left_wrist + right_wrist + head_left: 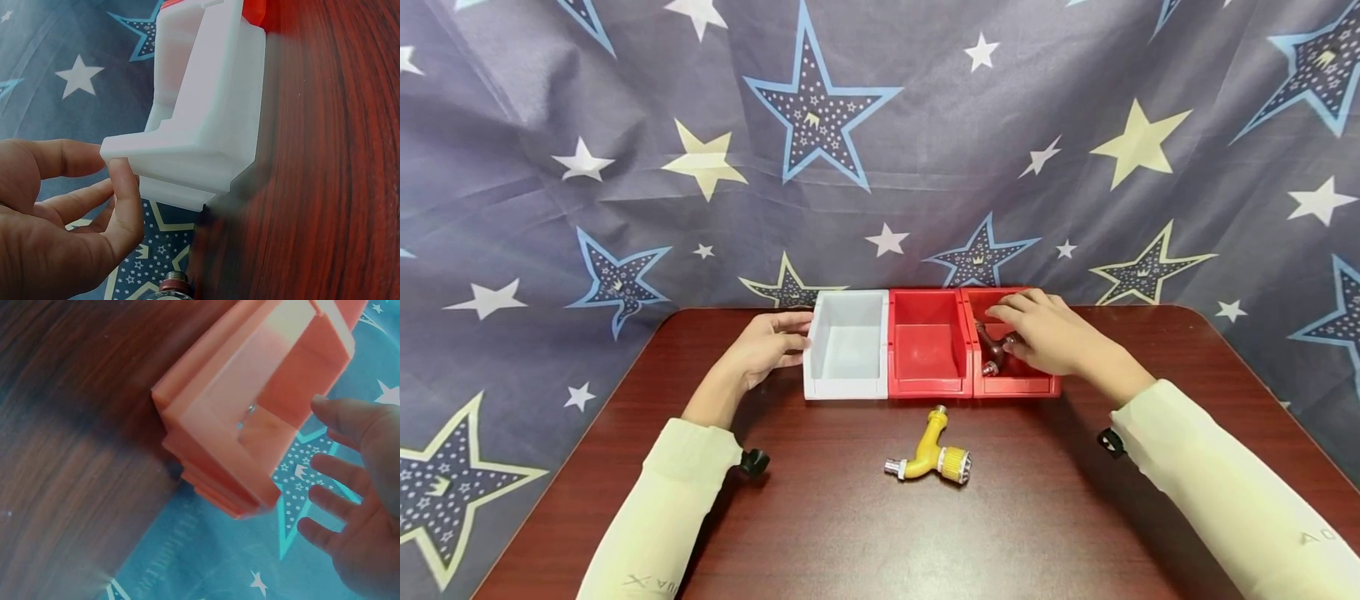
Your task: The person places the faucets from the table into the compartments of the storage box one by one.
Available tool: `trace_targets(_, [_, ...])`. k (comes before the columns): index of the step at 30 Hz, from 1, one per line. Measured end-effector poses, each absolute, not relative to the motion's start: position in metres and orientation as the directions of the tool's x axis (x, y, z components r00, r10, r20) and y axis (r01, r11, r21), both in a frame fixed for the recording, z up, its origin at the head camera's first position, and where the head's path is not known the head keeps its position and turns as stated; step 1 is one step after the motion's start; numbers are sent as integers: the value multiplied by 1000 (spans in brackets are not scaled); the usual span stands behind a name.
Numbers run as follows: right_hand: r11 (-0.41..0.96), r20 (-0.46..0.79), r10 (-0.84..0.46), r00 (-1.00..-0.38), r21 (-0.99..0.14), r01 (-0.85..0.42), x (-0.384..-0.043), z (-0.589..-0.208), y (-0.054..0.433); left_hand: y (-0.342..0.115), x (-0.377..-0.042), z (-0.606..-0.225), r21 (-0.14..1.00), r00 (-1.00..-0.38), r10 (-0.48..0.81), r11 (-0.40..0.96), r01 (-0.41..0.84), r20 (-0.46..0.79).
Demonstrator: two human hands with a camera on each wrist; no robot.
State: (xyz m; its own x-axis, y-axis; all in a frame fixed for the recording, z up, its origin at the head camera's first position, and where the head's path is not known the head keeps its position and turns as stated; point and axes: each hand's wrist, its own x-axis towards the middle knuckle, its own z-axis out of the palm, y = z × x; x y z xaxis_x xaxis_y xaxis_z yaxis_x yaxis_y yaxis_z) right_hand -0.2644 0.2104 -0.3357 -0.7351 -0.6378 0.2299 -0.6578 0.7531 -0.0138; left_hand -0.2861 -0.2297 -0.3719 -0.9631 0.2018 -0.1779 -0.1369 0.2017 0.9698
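Observation:
My left hand [763, 346] is at the left wall of the white bin [847, 389]. In the left wrist view its fingertips touch the corner of the bin's rim, fingers mostly extended. Over the right-hand red bin [1018, 387] reaches my right hand [1048, 333], back upward. A dark brown faucet [995, 352] with a chrome tip lies inside that bin, its far end partly hidden by the thumb. The right wrist view shows these fingers [340, 472] spread apart with nothing between them. Nearer me, a yellow faucet [928, 450] with chrome ends lies on the table.
Between the white bin and the right-hand one stands a second red bin [930, 387], all three side by side. They sit near the back edge of the dark red wooden table [1015, 533]. A star-patterned cloth [925, 200] hangs right behind.

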Motion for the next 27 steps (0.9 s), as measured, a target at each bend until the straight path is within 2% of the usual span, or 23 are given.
trace_targets(12, [707,279,-690,-667,63,-705,-245,-323,202,-230,-286,-371,971,-962,211,195,-135,-176])
trace_targets(27, [623,214,-774,-596,90,-777,-209,-326,171,-230,-287,-370,972,-959,220,190,-138,-179])
